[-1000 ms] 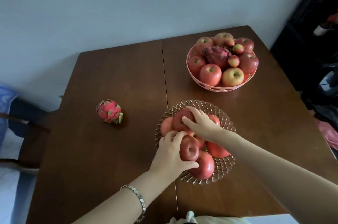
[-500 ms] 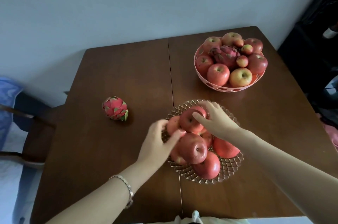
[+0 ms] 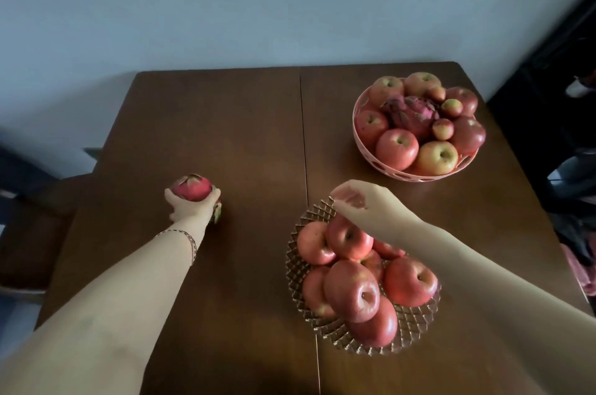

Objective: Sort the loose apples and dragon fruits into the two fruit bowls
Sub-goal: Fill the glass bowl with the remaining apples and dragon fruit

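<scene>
Left hand (image 3: 191, 206) wrapped round dragon fruit (image 3: 192, 190) on table (image 3: 245, 143), left of seam. Right hand (image 3: 364, 201) over far rim of glass bowl (image 3: 416, 327) of apples (image 3: 353, 293), fingers blurred, grip unclear. Pink bowl (image 3: 364, 149) far right, apples plus second dragon fruit (image 3: 411, 114)

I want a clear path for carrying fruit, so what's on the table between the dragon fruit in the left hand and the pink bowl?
Nothing: the head view shows only bare table between the dragon fruit and the pink bowl.
</scene>
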`<act>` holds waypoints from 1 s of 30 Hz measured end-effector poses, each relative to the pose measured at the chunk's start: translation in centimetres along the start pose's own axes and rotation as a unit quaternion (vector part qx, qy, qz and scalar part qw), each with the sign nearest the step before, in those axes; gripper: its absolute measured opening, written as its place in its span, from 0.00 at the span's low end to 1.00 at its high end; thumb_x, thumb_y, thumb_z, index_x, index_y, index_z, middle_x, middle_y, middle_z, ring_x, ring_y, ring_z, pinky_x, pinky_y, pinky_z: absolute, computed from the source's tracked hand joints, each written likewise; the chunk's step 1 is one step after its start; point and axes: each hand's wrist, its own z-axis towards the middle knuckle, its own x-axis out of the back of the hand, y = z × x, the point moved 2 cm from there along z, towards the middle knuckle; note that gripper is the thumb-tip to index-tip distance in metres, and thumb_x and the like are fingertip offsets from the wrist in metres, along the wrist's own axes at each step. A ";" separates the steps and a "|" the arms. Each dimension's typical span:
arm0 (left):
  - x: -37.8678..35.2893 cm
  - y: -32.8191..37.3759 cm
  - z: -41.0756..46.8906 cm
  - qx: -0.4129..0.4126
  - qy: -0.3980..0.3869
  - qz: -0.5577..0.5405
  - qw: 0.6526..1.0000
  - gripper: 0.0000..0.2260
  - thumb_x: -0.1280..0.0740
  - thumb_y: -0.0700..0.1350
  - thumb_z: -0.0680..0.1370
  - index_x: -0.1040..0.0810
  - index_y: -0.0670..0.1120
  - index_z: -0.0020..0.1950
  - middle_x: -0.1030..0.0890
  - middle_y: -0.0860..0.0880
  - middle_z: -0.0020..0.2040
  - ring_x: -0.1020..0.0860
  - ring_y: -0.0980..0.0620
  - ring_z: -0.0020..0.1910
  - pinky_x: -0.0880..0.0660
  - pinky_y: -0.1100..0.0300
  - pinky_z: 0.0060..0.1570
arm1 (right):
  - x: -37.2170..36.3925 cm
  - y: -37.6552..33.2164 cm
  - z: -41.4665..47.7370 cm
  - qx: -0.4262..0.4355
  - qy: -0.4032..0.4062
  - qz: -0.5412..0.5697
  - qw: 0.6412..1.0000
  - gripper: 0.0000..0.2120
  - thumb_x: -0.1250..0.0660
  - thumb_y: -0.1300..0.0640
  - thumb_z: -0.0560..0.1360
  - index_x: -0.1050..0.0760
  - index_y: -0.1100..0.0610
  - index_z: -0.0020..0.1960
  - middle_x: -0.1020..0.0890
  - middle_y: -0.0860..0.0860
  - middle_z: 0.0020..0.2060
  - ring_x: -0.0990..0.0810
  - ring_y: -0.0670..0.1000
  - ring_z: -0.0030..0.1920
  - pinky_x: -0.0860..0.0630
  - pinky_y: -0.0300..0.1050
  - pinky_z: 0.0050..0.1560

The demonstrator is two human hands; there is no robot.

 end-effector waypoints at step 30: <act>-5.4 -4.7 -22.0 -0.440 -0.357 0.300 0.768 0.33 0.41 0.54 0.80 0.58 0.50 0.77 0.67 0.56 0.76 0.63 0.54 0.76 0.52 0.52 0.75 | 2.1 8.6 -10.3 -0.249 0.139 0.227 0.931 0.24 0.24 0.48 0.64 0.29 0.53 0.56 0.21 0.53 0.51 0.21 0.52 0.48 0.21 0.48 0.49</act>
